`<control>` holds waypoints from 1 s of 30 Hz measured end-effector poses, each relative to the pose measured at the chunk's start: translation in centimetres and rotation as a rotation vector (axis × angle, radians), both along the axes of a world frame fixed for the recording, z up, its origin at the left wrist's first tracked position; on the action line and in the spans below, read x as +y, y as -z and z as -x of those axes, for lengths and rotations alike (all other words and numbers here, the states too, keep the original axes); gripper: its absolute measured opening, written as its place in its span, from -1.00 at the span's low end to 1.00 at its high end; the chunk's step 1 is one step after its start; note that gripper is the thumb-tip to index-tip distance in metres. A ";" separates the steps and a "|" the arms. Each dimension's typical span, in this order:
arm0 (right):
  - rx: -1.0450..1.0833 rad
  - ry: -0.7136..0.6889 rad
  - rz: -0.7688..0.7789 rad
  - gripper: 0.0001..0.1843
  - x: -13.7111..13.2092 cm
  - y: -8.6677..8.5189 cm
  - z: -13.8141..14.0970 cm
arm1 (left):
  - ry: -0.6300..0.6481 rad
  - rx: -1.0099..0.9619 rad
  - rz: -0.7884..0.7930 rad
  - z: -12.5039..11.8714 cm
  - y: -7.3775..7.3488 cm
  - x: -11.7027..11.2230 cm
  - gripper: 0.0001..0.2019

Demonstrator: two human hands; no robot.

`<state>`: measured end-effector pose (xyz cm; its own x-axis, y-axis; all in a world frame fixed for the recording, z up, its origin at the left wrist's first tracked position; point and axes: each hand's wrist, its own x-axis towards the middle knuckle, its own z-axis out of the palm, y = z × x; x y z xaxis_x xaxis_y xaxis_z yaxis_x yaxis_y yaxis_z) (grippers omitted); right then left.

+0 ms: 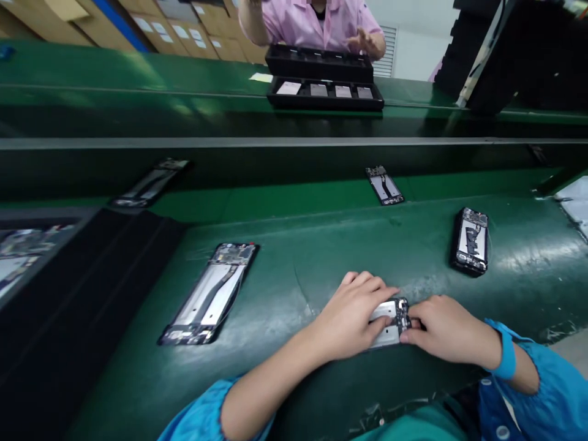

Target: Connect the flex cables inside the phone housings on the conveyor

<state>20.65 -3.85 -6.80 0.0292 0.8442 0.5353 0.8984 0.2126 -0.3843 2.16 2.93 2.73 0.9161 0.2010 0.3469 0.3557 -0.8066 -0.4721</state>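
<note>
An opened phone [390,335], its pale metal plate and circuit board showing, lies on the green table in front of me. My left hand [356,315] is laid over its left part, fingers along the far edge and thumb on the plate, holding it. At the phone's right end, the bent fingers and thumb of my right hand [436,327] grip the edge by the circuit board; any small part between them is hidden. Another opened phone [209,297], with a dark ribbon cable, rests to my left. A stack of opened phones [471,241] sits beyond my right hand.
Opened phones [151,182] [384,185] lie along the lower green strip [275,199] behind the table. A black foam piece [82,288] borders the left side. Across the raised ledge [184,144], a person in pink [316,24] is behind a black case [326,95].
</note>
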 end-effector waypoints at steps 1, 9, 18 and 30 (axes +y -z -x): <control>-0.010 -0.006 0.019 -0.70 -0.2 0.3 0.3 | 0.033 -0.005 0.003 -0.2 0.3 0.2 -0.62; 0.038 0.036 0.072 -0.65 -1.0 -0.1 0.1 | 0.283 -0.174 -0.224 0.1 1.8 1.5 -0.74; 0.038 -0.019 0.074 -0.51 -1.3 -0.7 0.4 | 0.309 -0.220 -0.265 0.9 2.6 0.2 -0.79; 0.002 -0.044 0.126 -0.60 -1.3 -1.2 0.9 | 0.274 -0.289 -0.182 0.8 3.1 1.1 -0.83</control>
<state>19.72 -5.12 -5.56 -0.0081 0.9052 0.4249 0.8883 0.2017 -0.4126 1.40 4.02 -0.37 0.7872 -0.1246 0.6040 0.2781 -0.8024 -0.5280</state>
